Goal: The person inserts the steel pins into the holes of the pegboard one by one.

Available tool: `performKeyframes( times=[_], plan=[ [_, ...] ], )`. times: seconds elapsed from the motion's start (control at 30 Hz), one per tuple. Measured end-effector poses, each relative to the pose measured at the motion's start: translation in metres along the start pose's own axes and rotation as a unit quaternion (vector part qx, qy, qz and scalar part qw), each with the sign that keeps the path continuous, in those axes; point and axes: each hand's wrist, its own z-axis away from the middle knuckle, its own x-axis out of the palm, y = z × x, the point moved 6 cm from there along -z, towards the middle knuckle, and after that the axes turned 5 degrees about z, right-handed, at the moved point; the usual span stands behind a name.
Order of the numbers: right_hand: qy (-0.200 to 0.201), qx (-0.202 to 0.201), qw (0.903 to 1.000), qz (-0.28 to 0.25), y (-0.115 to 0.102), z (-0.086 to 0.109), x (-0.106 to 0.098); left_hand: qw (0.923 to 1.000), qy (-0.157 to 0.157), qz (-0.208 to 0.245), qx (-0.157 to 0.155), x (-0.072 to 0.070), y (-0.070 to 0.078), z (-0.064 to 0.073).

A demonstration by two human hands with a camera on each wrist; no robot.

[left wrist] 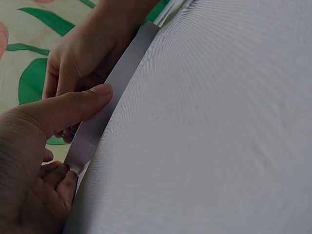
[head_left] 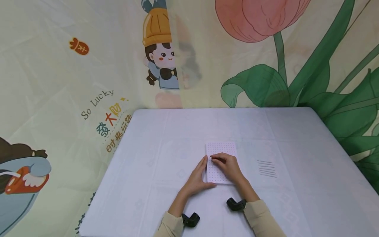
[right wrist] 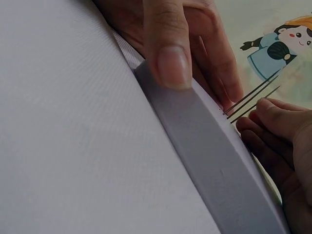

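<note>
White-clothed table [head_left: 127, 204]: patterned fabric [head_left: 118, 59] behind it.
Dotted board [head_left: 219, 178]: on the table, between my hands.
Left hand [head_left: 195, 179]: spread wide; fingers along the board's left side, thumb at its near edge.
Right hand [head_left: 230, 167]: narrow pinch, apparently on one thin rod [right wrist: 273, 92].
Risk, board: may skid if my left hand slackens.
Risk, rod: a slanted push may miss its dot; my fingers may knock the standing rods [right wrist: 253, 92].
Count: board, one; pinched rod, one; standing rods, two; loose rods [head_left: 267, 167] to the right, about six; black wrist devices [head_left: 236, 204], two.
</note>
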Motion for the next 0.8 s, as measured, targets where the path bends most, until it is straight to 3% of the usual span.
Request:
performKeyframes(
  times=[0.2, 0.33, 0.53, 0.67, 0.8],
  plan=[
    [-0.002, 0.025, 0.9997, -0.008, 0.002, 0.004, -0.011, 1.0, 0.002, -0.007, -0.001, 0.001, 0.002, 0.0],
    [0.02, 0.062, 0.9977, -0.022, 0.007, 0.013, -0.031, 0.9999, 0.004, -0.015, -0.003, 0.002, 0.003, 0.0],
    [0.08, 0.106, 0.9911, 0.011, 0.026, 0.044, -0.083, 0.9999, 0.004, -0.01, -0.008, 0.003, 0.002, 0.0],
    [0.118, 0.143, 0.9814, 0.051, 0.039, 0.072, -0.121, 0.9999, 0.004, -0.013, -0.005, 0.003, 0.002, 0.0],
    [0.158, 0.156, 0.97, 0.1, 0.049, 0.097, -0.152, 0.9999, 0.001, -0.013, -0.009, 0.003, 0.002, -0.001]
  ],
)
